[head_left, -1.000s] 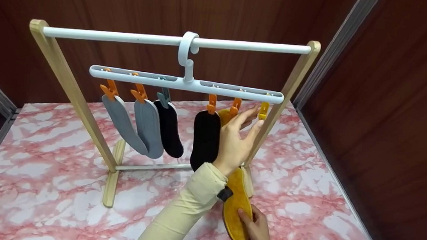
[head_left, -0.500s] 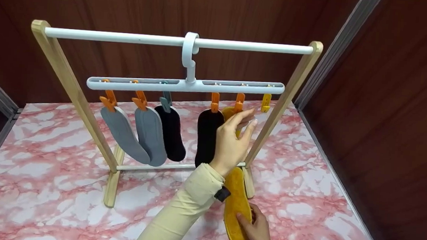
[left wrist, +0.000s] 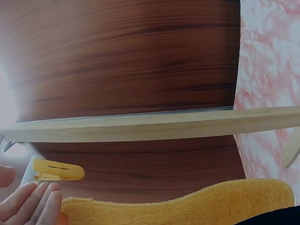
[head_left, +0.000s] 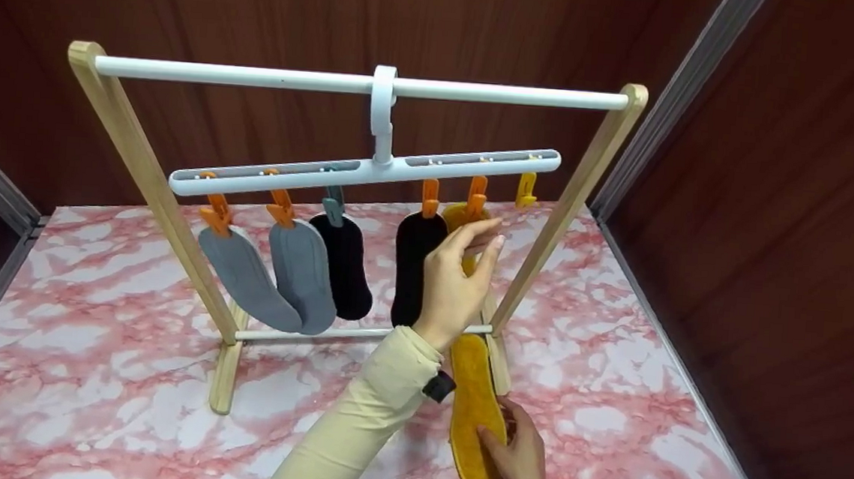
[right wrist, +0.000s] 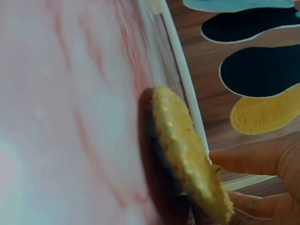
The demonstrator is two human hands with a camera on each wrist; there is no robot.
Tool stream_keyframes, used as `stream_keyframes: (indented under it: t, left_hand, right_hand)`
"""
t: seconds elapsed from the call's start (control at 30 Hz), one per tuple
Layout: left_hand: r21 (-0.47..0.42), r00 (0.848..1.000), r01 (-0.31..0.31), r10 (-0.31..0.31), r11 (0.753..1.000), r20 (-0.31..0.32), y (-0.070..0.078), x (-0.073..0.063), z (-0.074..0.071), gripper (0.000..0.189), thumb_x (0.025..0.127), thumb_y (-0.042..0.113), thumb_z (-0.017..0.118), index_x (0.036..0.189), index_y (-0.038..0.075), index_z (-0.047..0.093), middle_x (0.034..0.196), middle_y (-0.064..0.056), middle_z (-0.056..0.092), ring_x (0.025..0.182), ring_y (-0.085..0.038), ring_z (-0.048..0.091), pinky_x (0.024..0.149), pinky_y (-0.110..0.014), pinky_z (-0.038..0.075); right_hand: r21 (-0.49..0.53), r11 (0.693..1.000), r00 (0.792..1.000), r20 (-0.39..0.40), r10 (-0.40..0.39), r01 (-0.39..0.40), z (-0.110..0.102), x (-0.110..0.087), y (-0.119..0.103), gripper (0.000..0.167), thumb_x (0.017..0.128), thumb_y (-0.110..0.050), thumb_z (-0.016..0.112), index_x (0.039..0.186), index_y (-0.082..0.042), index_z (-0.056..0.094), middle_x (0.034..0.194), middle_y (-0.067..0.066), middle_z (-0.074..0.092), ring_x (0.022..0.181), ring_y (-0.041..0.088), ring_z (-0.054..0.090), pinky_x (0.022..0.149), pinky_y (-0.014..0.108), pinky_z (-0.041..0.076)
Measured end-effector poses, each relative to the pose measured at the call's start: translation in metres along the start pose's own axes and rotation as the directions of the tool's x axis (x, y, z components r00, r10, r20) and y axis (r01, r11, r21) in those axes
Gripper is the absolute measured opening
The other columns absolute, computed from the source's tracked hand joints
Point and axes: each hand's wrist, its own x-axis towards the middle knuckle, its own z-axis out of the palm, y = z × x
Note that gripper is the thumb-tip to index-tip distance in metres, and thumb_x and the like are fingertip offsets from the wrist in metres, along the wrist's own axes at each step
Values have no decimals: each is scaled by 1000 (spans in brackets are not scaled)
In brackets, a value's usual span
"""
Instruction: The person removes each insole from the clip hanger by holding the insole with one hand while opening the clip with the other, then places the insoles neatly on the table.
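My left hand [head_left: 454, 279] is raised beside the hanging insoles, its fingers and thumb apart with nothing between them. A yellow clip [head_left: 526, 190] hangs free at the right end of the white hanger [head_left: 383, 172], just beyond the fingertips. In the left wrist view the same clip [left wrist: 58, 169] sits close to the fingers, apart from them. Low at the right, my right hand [head_left: 524, 457] pinches a yellow insole [head_left: 476, 423] between thumb and fingers. The right wrist view shows this fuzzy insole [right wrist: 187, 145] edge-on. Another yellow insole [head_left: 462, 213] hangs from an orange clip [head_left: 477, 194], partly behind my left hand.
Two grey insoles [head_left: 300, 276] and two black insoles [head_left: 349, 272] hang from orange and dark grey clips. A wooden rack with a white rod [head_left: 235, 74] carries the hanger. Beneath lies a pink-and-white marbled tabletop [head_left: 122, 413], with dark wood panels [head_left: 774, 219] around it.
The hanger has tilted: its right end rose and its left end sank. The yellow clip moved up, away from my left hand, which drifted slightly left. My right hand keeps its insole.
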Motion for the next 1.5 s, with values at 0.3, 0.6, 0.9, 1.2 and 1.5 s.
stream_keyframes:
  t: [0.3, 0.6, 0.9, 1.2, 1.5]
  left_hand:
    - [24, 1000, 11, -10, 1000, -27, -3, 1, -8, 23, 95, 10, 60, 114, -1, 65, 108, -14, 68, 99, -19, 66, 89, -23, 52]
    - [54, 998, 28, -25, 998, -53, -5, 0, -14, 21, 95, 11, 60, 112, 1, 66, 107, -11, 68, 98, -18, 65, 87, -22, 53]
    - [51, 996, 55, -52, 997, -71, -6, 1, -22, 21, 96, 13, 58, 112, 2, 66, 106, -9, 68, 97, -16, 64, 86, -25, 53]
    - [69, 993, 83, -76, 994, -91, -6, 0, -27, 20, 96, 14, 58, 110, 3, 67, 102, -8, 68, 94, -17, 64, 82, -25, 53]
    - [60, 992, 87, -81, 994, -102, -3, -3, -29, 18, 96, 16, 59, 103, 3, 67, 98, -9, 67, 89, -17, 64, 77, -25, 54]
  right_hand:
    - [-81, 981, 984, -4, -178, 177, -3, 9, 0, 38, 78, -10, 76, 112, 4, 64, 105, 17, 66, 96, 32, 64, 88, 46, 51]
    - [-64, 978, 980, 15, -198, 198, -10, 29, -16, 29, 84, -10, 71, 109, 4, 65, 100, 18, 66, 88, 30, 66, 79, 41, 56]
    - [413, 873, 960, -9, -281, 259, -5, 78, -58, 32, 94, -7, 59, 125, 4, 58, 122, 23, 61, 103, 22, 62, 84, 18, 50]
    - [602, 752, 937, 15, -349, 270, 5, 129, -95, 49, 99, -11, 51, 145, -2, 37, 148, 17, 40, 138, 29, 37, 113, 38, 34]
    - [670, 707, 945, 23, -327, 228, 17, 157, -113, 52, 98, -9, 51, 147, -4, 34, 149, 17, 37, 138, 29, 34, 115, 43, 28]
